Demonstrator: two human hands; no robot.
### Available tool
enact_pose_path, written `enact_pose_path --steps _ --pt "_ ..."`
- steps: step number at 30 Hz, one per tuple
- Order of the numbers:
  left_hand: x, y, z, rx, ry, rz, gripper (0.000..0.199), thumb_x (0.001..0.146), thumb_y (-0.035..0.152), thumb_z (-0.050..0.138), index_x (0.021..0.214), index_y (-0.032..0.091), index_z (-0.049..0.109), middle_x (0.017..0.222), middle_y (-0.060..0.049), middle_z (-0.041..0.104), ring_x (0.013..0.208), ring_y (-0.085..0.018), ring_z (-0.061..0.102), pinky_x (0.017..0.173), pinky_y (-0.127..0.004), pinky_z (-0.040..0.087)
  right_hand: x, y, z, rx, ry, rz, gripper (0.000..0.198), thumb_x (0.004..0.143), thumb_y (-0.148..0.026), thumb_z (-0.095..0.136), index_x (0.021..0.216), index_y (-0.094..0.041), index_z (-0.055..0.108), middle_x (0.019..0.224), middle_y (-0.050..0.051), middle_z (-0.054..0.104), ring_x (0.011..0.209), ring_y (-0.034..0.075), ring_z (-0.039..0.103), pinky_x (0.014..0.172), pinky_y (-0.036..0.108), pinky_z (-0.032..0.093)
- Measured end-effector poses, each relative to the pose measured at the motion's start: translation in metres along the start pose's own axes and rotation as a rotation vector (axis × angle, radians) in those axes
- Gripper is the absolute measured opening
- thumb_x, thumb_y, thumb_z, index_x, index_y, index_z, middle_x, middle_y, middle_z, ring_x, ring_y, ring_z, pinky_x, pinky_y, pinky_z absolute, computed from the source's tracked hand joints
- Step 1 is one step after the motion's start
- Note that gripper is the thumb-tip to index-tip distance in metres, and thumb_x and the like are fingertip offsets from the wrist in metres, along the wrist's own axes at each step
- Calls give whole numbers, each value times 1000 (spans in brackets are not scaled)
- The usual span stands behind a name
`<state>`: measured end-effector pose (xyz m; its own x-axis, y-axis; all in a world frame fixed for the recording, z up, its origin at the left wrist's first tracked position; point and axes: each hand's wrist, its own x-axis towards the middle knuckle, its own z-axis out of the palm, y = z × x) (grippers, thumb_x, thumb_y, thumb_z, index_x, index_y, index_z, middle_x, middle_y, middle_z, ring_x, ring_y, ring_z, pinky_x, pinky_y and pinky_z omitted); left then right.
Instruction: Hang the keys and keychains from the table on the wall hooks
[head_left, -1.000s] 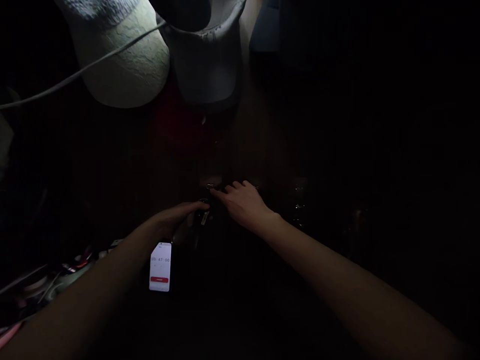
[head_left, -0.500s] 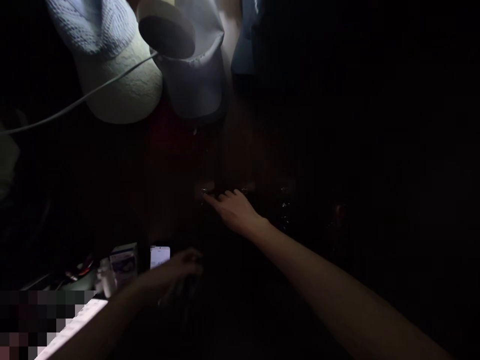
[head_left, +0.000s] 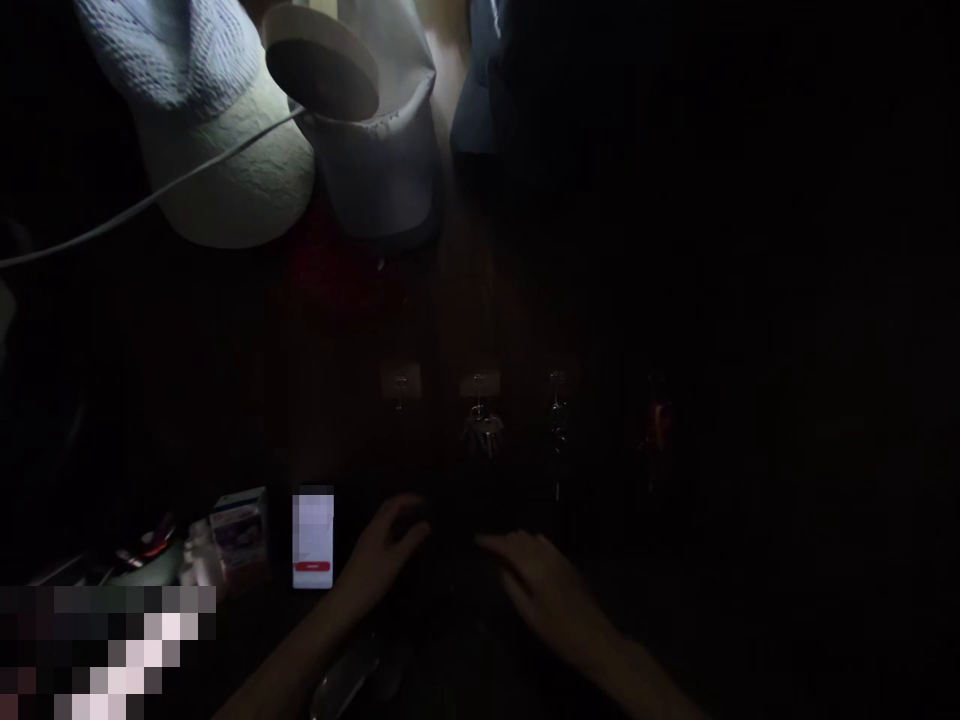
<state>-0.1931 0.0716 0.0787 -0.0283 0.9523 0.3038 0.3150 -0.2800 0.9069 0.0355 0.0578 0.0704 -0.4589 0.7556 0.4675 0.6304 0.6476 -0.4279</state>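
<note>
In the dim head view, my left hand (head_left: 391, 535) is beside the lit phone (head_left: 313, 540), fingers curved and thumb apart, with nothing visible between them. My right hand (head_left: 541, 580) reaches in from the lower right, fingers stretched toward the left hand; a gap separates the two. Above them is a row of small hooks, the leftmost on a pale backing (head_left: 401, 381). A bunch of keys (head_left: 484, 430) hangs from the second hook, and small shiny metal pieces (head_left: 558, 415) from the third. Below my left hand is a faint glossy object (head_left: 346, 680), too dark to name.
Several caps hang at the top, among them a cream one (head_left: 232, 190) and a grey one (head_left: 386, 180). A white cord (head_left: 161, 195) runs across to a round, cup-like piece (head_left: 322, 65). A small box (head_left: 240, 530) stands left of the phone. An orange-red item (head_left: 660, 425) hangs at right.
My right hand has drawn back from the leftmost hook, down and right, uncovering the keys. My left hand has moved slightly right, exposing the whole phone. The view has shifted slightly.
</note>
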Motion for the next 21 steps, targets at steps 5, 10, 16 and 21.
enact_pose_path --steps 5,10,16,21 --pt "47 52 39 -218 148 128 43 78 33 60 118 22 50 123 -9 57 114 -21 53 96 -34 39 37 12 -23 409 293 300 57 82 -28 43 137 -24 29 86 -1 63 72 13 60 70 30 48" --pt "70 80 76 -325 146 99 43 70 33 70 105 16 53 104 -11 65 98 -21 61 84 -32 45 70 5 -35 491 251 282 62 77 -19 45 137 -21 29 79 -3 60 69 12 57 68 26 46" --pt "73 91 84 -407 163 4 30 65 36 72 84 16 59 82 -4 65 80 -19 62 70 -27 45 68 -5 -42 300 191 172 52 83 -19 40 134 -24 34 93 2 62 79 14 59 70 27 46" --pt "76 91 84 -451 142 32 24 68 32 68 86 18 62 81 -1 65 80 -17 60 72 -25 44 66 -7 -70 215 144 136 45 86 -22 39 130 -28 43 77 -2 64 66 12 58 62 24 45"
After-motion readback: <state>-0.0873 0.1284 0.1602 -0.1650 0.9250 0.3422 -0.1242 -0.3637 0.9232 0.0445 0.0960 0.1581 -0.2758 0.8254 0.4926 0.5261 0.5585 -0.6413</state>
